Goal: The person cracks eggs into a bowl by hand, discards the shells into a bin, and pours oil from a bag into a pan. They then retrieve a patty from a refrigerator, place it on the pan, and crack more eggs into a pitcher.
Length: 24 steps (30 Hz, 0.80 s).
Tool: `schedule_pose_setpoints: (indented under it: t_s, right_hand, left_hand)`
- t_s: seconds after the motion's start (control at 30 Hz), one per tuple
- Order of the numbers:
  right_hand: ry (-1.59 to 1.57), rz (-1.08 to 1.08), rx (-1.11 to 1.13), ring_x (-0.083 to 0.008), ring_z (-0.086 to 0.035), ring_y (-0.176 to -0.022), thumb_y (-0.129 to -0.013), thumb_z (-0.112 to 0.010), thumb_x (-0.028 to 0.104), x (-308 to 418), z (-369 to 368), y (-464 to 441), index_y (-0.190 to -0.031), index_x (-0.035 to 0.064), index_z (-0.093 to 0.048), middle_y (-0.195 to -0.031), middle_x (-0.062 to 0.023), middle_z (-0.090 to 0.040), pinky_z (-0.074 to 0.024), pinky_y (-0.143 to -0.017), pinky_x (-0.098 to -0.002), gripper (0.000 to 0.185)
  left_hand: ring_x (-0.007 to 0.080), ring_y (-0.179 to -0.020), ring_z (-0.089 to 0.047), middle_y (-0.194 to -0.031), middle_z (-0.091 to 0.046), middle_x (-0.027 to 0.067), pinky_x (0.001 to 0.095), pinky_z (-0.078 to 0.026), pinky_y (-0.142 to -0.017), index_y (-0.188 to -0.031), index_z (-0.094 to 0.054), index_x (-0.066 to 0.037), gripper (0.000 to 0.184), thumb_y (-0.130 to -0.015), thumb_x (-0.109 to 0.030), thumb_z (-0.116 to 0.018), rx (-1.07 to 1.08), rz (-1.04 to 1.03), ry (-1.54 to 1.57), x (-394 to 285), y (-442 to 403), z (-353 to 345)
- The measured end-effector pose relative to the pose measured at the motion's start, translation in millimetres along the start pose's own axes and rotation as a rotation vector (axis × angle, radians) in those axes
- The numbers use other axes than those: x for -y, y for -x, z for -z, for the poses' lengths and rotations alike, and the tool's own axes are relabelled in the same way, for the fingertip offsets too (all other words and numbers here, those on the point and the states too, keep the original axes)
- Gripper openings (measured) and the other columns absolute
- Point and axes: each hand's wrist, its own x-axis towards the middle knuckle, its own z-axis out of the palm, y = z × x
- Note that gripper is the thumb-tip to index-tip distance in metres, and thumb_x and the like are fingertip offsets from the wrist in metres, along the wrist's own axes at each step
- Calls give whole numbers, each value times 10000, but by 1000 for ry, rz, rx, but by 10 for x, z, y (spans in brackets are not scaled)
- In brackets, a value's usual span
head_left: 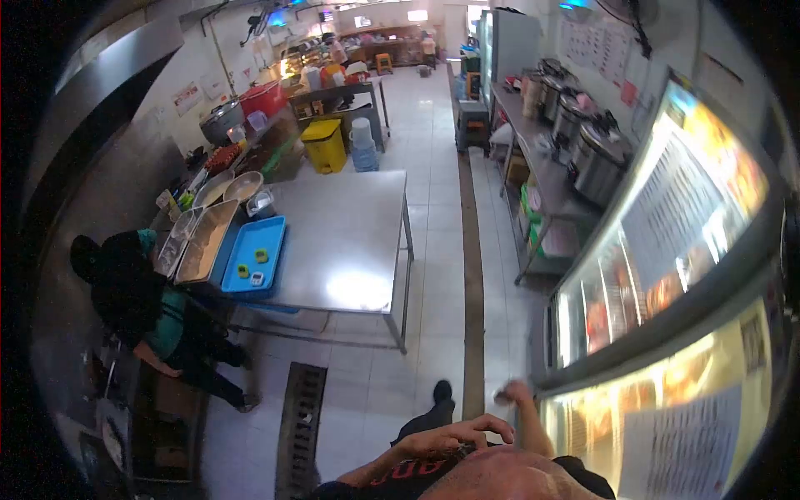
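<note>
At the bottom center of the frame, the left hand [454,437] lay across the front of a dark shirt [429,468] with red lettering. Its fingers were bent and loosely spread, with nothing visible pinched between them; whether they touched the cloth, I could not tell. The shirt looked soft and light, a thing to be gathered in a fold at the front.

The right hand [510,392], a little higher and to the right, was small and blurred, so I could not tell its grip. Nearest to it was the lower glass-door cabinet [646,398], lit from inside, at the lower right of the frame. I judged the door heavy and stiff, its glass slick and breakable, best held by the frame along its left edge rather than by the pane or the paper sheet [683,450].

At center left stood a steel table [342,242] with a blue tray [254,233] bearing 3 small devices; beyond it, a co-worker [137,283] in dark clothes bent at the far left.
</note>
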Motion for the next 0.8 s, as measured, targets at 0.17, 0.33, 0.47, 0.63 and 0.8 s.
schedule_pose_setpoints:
  t_s: [0.17, 0.33, 0.47, 0.63, 0.8]
  right_hand:
    - [-610, -541, 52, -196, -647, -648, -700, -749, 394, 9, 1139, -341, -756, 57, -677, -729, -91, -680, -522, -603, -358, 349]
    - [-718, -603, 27, -198, -654, -672, -703, -760, 349, -269, 2104, -2025, -785, 40, -665, -755, -105, -683, -524, -615, -361, 333]
    - [-655, -541, 87, -199, -659, -691, -705, -769, 312, -599, 2851, -3472, -808, 26, -655, -776, -116, -686, -526, -624, -364, 325]
    - [-540, -433, 197, -202, -666, -714, -707, -781, 267, -734, 4306, -5418, -837, 10, -642, -802, -130, -689, -528, -635, -368, 320]
    - [-345, -320, 186, -204, -673, -738, -710, -792, 222, -557, 5872, -8610, -866, -7, -630, -828, -145, -693, -530, -647, -372, 321]
  left_hand:
    - [319, -1304, -297, -1307, -399, 158, 509, -153, -1098, -802, -614, -68, 587, -932, -607, -420, 109, -2, -29, -767, -1100, 1739]
    - [280, -1243, -358, -1246, -448, 146, 442, -234, -1063, -751, -616, -49, 610, -948, -590, -416, 76, 37, 10, -1171, -2132, 3604]
    - [260, -1168, -398, -1191, -494, 134, 426, -277, -1009, -737, -614, -40, 597, -962, -557, -417, 123, 21, -75, -1257, -2924, 5261]
    - [312, -1192, -387, -1121, -523, 135, 484, -268, -1012, -705, -583, -53, 544, -980, -484, -398, -73, -105, -315, -2198, -3585, 6698]
    - [330, -1162, -407, -1051, -529, 128, 500, -274, -1002, -689, -573, -53, 566, -981, -502, -391, -288, -223, -411, -2862, -3737, 8132]
